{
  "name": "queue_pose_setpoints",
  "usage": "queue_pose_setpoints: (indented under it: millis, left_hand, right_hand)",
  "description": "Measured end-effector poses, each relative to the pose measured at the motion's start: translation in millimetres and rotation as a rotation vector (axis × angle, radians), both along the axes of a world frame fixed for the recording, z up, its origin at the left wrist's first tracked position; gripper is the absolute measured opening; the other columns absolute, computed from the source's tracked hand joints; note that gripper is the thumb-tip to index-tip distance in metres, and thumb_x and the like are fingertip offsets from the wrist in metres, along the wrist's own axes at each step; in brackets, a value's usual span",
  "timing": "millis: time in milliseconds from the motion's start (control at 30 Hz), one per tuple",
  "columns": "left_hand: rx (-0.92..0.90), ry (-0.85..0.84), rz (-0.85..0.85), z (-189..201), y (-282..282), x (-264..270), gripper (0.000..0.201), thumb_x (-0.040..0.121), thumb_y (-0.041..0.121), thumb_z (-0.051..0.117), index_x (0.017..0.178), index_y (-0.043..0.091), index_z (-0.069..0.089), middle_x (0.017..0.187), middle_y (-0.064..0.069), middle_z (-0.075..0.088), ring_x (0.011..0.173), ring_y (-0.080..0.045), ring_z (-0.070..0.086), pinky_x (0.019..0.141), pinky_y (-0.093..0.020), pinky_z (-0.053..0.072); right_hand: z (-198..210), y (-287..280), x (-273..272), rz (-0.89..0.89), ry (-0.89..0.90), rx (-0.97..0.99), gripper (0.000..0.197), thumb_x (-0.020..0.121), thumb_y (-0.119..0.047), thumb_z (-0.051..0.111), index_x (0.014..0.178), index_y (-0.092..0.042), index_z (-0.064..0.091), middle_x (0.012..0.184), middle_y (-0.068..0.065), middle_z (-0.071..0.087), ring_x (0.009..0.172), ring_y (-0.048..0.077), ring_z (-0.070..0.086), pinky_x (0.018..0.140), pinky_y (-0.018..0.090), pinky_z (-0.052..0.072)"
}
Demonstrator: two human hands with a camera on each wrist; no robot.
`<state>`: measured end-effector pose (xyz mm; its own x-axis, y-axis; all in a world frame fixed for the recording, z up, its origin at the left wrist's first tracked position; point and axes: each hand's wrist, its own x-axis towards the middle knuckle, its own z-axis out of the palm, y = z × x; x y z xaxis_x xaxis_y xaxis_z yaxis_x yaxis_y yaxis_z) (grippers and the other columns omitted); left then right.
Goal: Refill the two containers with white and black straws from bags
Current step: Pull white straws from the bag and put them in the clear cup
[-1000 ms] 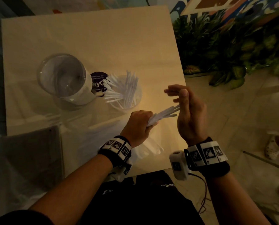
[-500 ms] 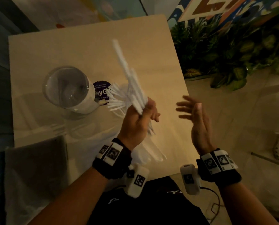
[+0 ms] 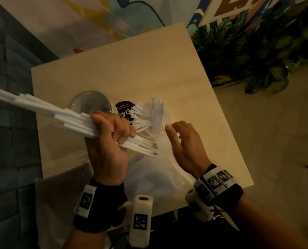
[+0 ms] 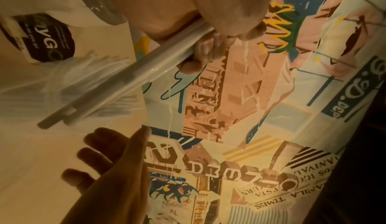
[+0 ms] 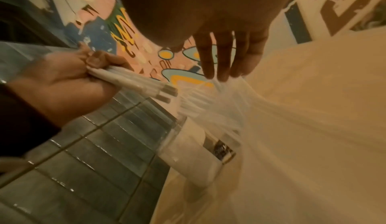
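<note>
My left hand point(image 3: 117, 133) grips a thick bundle of white straws point(image 3: 47, 112) that slants from the upper left down to the right; the same bundle of straws point(image 4: 125, 82) shows in the left wrist view. A clear container with white straws point(image 3: 153, 119) fanned inside stands just beyond the bundle's lower end. My right hand point(image 3: 174, 130) is open beside that container, its fingers point(image 5: 223, 59) straight and close to the straw tips. A second clear container point(image 3: 90, 103), with a dark round label point(image 3: 124, 110), stands to the left with no straws in it.
A crumpled clear plastic bag point(image 3: 149, 177) lies on the pale table point(image 3: 185, 83) under my wrists. Another bag point(image 3: 59, 194) sits at the table's near-left corner. Leafy plants point(image 3: 257, 51) stand off the right edge, and a painted wall point(image 3: 95, 18) is behind.
My left hand has swung the bundle from upright to slanting down toward the filled container. My right hand has moved left and forward to that container.
</note>
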<state>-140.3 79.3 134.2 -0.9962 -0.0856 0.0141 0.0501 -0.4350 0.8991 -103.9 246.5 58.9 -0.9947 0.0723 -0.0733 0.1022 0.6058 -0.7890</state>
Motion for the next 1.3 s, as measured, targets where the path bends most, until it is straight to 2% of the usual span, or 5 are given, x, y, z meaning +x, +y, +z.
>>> queue_pose_setpoints:
  millis: [133, 267, 367, 767, 1300]
  left_hand:
    - [0.004, 0.033, 0.024, 11.0, -3.4, 0.1, 0.052, 0.088, 0.056, 0.051, 0.066, 0.016, 0.028, 0.051, 0.001, 0.02, 0.045, -0.014, 0.022, 0.054, -0.031, 0.033]
    - [0.001, 0.02, 0.013, 10.5, -1.9, 1.3, 0.051, 0.085, 0.059, 0.056, 0.059, 0.021, 0.034, 0.049, 0.003, 0.026, 0.044, -0.012, 0.026, 0.055, -0.031, 0.035]
    - [-0.063, 0.004, 0.007, 4.0, -1.0, 6.7, 0.051, 0.086, 0.056, 0.059, 0.059, 0.022, 0.033, 0.049, 0.004, 0.027, 0.045, -0.013, 0.026, 0.056, -0.031, 0.036]
    - [-0.147, -0.025, -0.094, -15.8, -4.5, 15.4, 0.053, 0.089, 0.045, 0.065, 0.063, 0.01, 0.036, 0.049, 0.003, 0.035, 0.045, -0.013, 0.035, 0.059, -0.028, 0.042]
    - [-0.196, -0.026, -0.116, -24.8, -1.9, 17.1, 0.034, 0.09, 0.035, 0.066, 0.067, 0.017, 0.048, 0.056, 0.004, 0.046, 0.05, -0.018, 0.045, 0.06, -0.03, 0.044]
  right_hand:
    - [13.0, -6.2, -4.4, 0.058, -0.025, -0.319, 0.046, 0.105, -0.045, 0.033, 0.1, -0.014, 0.067, 0.096, -0.001, 0.068, 0.089, 0.018, 0.062, 0.079, 0.031, 0.049]
    - [9.5, -29.6, -5.9, -0.08, -0.528, -1.112, 0.058, 0.101, -0.053, 0.038, 0.112, -0.002, 0.063, 0.113, 0.024, 0.069, 0.099, 0.043, 0.067, 0.089, 0.056, 0.054]
    - [5.5, -44.3, -8.8, -0.192, -0.776, -1.451, 0.063, 0.096, -0.06, 0.038, 0.114, -0.002, 0.055, 0.117, 0.026, 0.065, 0.101, 0.05, 0.065, 0.086, 0.054, 0.054]
    - [-6.3, -61.1, -14.6, -0.242, -0.853, -1.519, 0.073, 0.102, -0.058, 0.028, 0.07, -0.01, 0.074, 0.087, 0.015, 0.07, 0.085, 0.029, 0.067, 0.097, 0.052, 0.049]
    - [-10.8, -62.1, -13.8, -0.286, -0.876, -1.421, 0.059, 0.102, -0.055, 0.035, 0.093, -0.004, 0.063, 0.09, 0.018, 0.069, 0.082, 0.029, 0.068, 0.094, 0.051, 0.051]
